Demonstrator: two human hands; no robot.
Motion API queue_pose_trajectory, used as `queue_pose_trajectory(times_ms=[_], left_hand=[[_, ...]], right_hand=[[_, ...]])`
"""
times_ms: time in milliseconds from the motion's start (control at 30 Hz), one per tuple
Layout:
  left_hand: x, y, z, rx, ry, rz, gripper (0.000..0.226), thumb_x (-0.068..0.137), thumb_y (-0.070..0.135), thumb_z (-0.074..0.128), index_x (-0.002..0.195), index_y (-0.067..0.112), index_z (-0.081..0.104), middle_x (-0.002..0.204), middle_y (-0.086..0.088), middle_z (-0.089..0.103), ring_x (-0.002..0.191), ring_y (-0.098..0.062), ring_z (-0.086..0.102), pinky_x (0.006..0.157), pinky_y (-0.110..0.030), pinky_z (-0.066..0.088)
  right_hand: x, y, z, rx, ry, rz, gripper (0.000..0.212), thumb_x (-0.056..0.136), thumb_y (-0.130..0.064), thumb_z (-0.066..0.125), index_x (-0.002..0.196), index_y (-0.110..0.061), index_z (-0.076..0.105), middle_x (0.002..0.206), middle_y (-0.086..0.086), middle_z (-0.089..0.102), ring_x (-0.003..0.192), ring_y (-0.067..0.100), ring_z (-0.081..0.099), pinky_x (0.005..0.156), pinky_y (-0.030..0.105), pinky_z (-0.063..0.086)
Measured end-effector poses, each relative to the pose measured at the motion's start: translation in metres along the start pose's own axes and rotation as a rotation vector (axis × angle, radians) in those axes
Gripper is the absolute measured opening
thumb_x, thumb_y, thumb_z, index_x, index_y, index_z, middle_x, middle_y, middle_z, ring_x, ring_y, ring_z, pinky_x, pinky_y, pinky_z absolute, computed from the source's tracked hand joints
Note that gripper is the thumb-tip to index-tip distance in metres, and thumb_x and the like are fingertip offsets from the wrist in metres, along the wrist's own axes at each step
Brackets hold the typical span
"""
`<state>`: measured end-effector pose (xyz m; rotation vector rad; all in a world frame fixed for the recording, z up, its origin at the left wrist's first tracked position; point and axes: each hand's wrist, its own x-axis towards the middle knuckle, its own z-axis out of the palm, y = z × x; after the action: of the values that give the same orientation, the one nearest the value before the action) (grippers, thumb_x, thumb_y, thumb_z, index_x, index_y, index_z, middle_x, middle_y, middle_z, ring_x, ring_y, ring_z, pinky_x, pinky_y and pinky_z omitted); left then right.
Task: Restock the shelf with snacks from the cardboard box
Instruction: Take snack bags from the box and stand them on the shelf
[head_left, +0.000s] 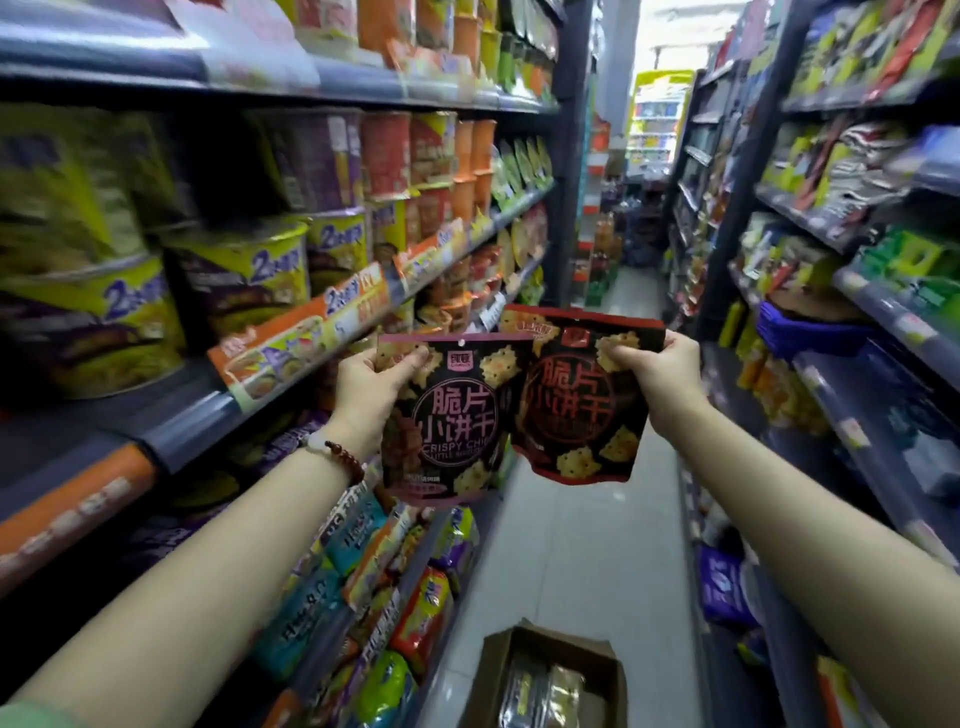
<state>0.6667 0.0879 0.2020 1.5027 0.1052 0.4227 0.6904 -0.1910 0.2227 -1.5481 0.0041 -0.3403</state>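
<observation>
- Left shelf — a long run of grey tiers down the left of the aisle. The tier at hand height holds stacked noodle tubs in yellow and purple, with orange and red ones further along; the tier below it is packed with bright packets.
- Right shelf — dark tiers down the other side, full of mixed packets, much of it blurred.
- Floor — pale tiles between the two runs, leading to a bright end of the aisle.
- Box — brown cardboard, flaps open, on the floor at the bottom edge, below both arms. Shiny packs lie inside; their print cannot be read.
- Left bag — a black snack pouch with cracker pictures and a pink band, upright, held up in front of the left shelf's edge. Its right side overlaps the other pouch.
- Right bag — the same kind of pouch with a red band, tilted a little, held over the aisle just beside the first.
- Left hand — pinches the left bag at its top left corner, thumb on the front. A bead bracelet sits on the wrist.
- Right hand — grips the right bag at its top right corner, thumb across the front.
</observation>
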Motion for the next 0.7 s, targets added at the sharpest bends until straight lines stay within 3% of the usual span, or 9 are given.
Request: queue_pose_trajectory(times_ms=[67, 167, 300, 500, 633, 700], left_hand=[[-0.005, 0.018, -0.012, 0.024, 0.086, 0.013, 0.035, 0.072, 0.035, 0.079, 0.088, 0.006, 0.068, 0.089, -0.013, 0.072, 0.087, -0.032, 0.069, 0.081, -0.046, 0.057], [-0.015, 0.040, -0.028, 0.004, 0.208, 0.055, 0.021, 0.076, 0.029, 0.077, 0.078, 0.011, 0.068, 0.080, -0.008, 0.072, 0.080, -0.029, 0.069, 0.081, -0.047, 0.056], [-0.034, 0.067, -0.048, -0.006, 0.391, 0.124, 0.011, 0.078, 0.025, 0.075, 0.073, 0.017, 0.068, 0.066, 0.009, 0.073, 0.073, -0.015, 0.068, 0.077, -0.037, 0.054], [-0.083, 0.113, -0.093, 0.020, 0.542, 0.212, 0.006, 0.079, 0.021, 0.075, 0.076, 0.017, 0.070, 0.074, 0.003, 0.074, 0.078, -0.018, 0.070, 0.083, -0.040, 0.055], [-0.130, 0.148, -0.130, 0.079, 0.645, 0.278, 0.013, 0.079, 0.023, 0.074, 0.083, 0.010, 0.070, 0.069, 0.004, 0.074, 0.067, -0.012, 0.070, 0.071, -0.034, 0.055], [-0.158, 0.163, -0.150, 0.120, 0.705, 0.304, 0.008, 0.080, 0.020, 0.073, 0.077, 0.014, 0.069, 0.065, 0.008, 0.073, 0.066, -0.009, 0.069, 0.072, -0.032, 0.054]], right_hand=[[0.011, -0.018, 0.009, 0.043, -0.079, -0.014, 0.010, 0.075, -0.001, 0.074, 0.081, -0.005, 0.067, 0.078, 0.010, 0.070, 0.067, 0.022, 0.071, 0.061, 0.032, 0.057], [0.023, -0.039, 0.025, 0.085, -0.210, -0.052, 0.011, 0.075, -0.002, 0.075, 0.077, -0.008, 0.067, 0.076, 0.008, 0.071, 0.063, 0.018, 0.071, 0.057, 0.031, 0.057], [0.026, -0.056, 0.048, 0.110, -0.354, -0.073, 0.010, 0.074, -0.005, 0.077, 0.078, -0.009, 0.069, 0.073, 0.006, 0.072, 0.064, 0.020, 0.072, 0.061, 0.035, 0.059], [0.003, -0.078, 0.090, 0.185, -0.535, -0.051, 0.011, 0.074, -0.011, 0.079, 0.080, -0.011, 0.070, 0.083, 0.007, 0.073, 0.078, 0.026, 0.071, 0.070, 0.037, 0.057], [-0.022, -0.096, 0.129, 0.216, -0.679, 0.006, 0.047, 0.060, -0.026, 0.089, 0.098, -0.007, 0.068, 0.096, 0.011, 0.073, 0.091, 0.030, 0.070, 0.085, 0.050, 0.055], [-0.045, -0.107, 0.151, 0.250, -0.775, 0.011, 0.028, 0.066, -0.016, 0.085, 0.087, -0.008, 0.069, 0.087, 0.009, 0.074, 0.085, 0.030, 0.071, 0.084, 0.049, 0.056]])
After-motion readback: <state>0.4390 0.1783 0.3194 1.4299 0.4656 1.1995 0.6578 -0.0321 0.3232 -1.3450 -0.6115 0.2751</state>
